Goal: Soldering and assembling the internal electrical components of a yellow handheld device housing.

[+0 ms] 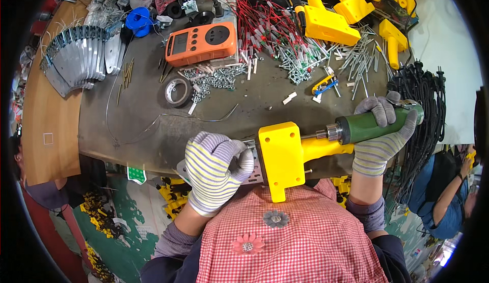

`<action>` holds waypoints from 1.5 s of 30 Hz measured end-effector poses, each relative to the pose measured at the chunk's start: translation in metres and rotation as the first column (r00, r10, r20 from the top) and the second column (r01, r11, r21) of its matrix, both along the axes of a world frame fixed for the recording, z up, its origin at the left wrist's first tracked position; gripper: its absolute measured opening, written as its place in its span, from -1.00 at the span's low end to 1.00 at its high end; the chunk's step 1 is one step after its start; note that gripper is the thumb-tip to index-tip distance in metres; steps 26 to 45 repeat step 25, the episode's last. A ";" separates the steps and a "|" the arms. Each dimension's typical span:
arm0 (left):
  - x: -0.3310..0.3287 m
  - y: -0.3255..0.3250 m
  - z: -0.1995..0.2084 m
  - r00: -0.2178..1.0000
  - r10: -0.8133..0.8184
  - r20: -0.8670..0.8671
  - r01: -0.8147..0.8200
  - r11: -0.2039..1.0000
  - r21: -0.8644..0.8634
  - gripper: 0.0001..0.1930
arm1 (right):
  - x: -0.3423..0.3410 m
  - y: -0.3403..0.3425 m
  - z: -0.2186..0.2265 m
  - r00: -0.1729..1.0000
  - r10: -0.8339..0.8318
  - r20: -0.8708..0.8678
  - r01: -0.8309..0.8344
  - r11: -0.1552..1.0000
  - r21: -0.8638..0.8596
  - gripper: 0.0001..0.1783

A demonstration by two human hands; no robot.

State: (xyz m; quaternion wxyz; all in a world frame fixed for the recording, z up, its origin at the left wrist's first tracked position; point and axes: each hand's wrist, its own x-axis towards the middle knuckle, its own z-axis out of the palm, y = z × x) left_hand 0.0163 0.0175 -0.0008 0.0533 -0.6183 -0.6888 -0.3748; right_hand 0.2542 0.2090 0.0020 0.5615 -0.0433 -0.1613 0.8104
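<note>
My left hand (216, 168), in a striped knit glove, is closed around a perforated metal plate (257, 172); its fingertips meet by the upper edge, and whatever small piece they pinch is hidden. Against the plate stands a yellow plastic housing (280, 155) with a handle pointing right. My right hand (382, 143), gloved too, wraps a green power screwdriver (364, 127) lying level. Its long bit runs left to the housing's upper right side. Below the handle, a screw (308, 171) sticks out of the housing.
Behind lie an orange meter (201, 43), a tape roll (178, 91), loose nuts (219, 79), red-wired lights (275, 38) and long screws (359, 54). Metal blades (76, 56) fan out at left. More yellow housings (331, 23) sit far right, above black cords (420, 115). Another person (443, 196) is at right.
</note>
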 end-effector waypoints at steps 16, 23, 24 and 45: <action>-0.003 -0.003 -0.007 0.983 -0.077 0.167 0.084 0.996 -0.034 -0.74 | -0.005 0.004 0.004 0.999 0.046 -0.005 -0.046 0.993 -0.106 -0.59; -0.004 -0.003 -0.002 0.986 -0.068 0.151 0.078 0.995 -0.059 -0.73 | -0.003 0.005 0.000 0.998 0.060 -0.025 -0.063 0.990 -0.127 -0.59; -0.004 -0.003 -0.002 0.987 -0.064 0.149 0.074 0.995 -0.063 -0.73 | -0.003 0.006 0.000 0.998 0.061 -0.025 -0.063 0.990 -0.127 -0.59; -0.004 -0.003 -0.001 0.987 -0.060 0.148 0.070 0.995 -0.066 -0.74 | -0.003 0.006 0.001 0.998 0.062 -0.025 -0.064 0.990 -0.126 -0.59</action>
